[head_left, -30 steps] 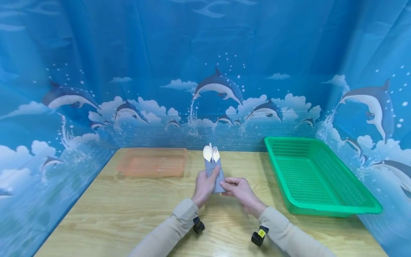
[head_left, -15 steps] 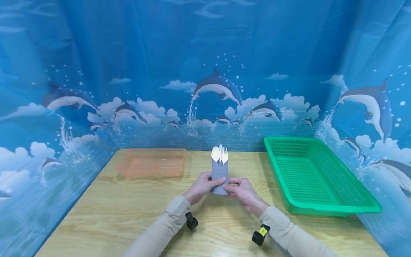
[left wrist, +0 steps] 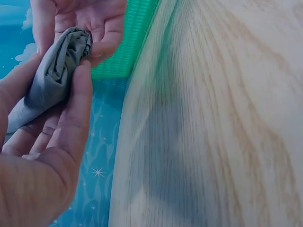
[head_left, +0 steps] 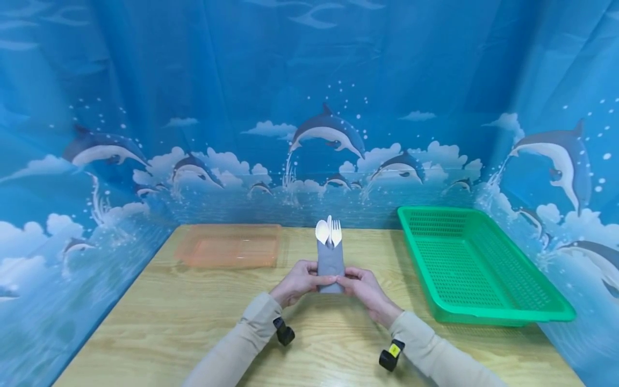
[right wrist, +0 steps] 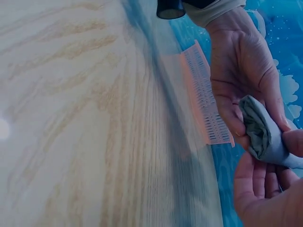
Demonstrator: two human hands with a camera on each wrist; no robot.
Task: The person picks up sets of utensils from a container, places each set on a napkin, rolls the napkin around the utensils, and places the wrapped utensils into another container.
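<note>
A folded grey cloth napkin [head_left: 331, 259] stands upright between both hands above the middle of the table. From its top pocket stick out a cream spoon [head_left: 322, 231], a knife [head_left: 330, 229] and a fork [head_left: 336, 231]. My left hand [head_left: 300, 280] grips the napkin's lower left side, thumb across the front. On the lower right side, my right hand [head_left: 365, 289] pinches it, its thumb tip meeting the left one. Both wrist views show the rolled, layered bottom end of the napkin [left wrist: 59, 66] between the fingers; the cutlery is out of sight there.
At the back left of the wooden table [head_left: 193, 317] lies a translucent orange basket [head_left: 232, 246]. A large green plastic basket [head_left: 464, 263] with slotted walls stands at the right. Behind hangs a blue dolphin curtain [head_left: 242, 80].
The napkin with its cutlery has turned from tilted to upright. My left hand has slid down it to the lower left side, level with my right hand, which stays nearly in place.
</note>
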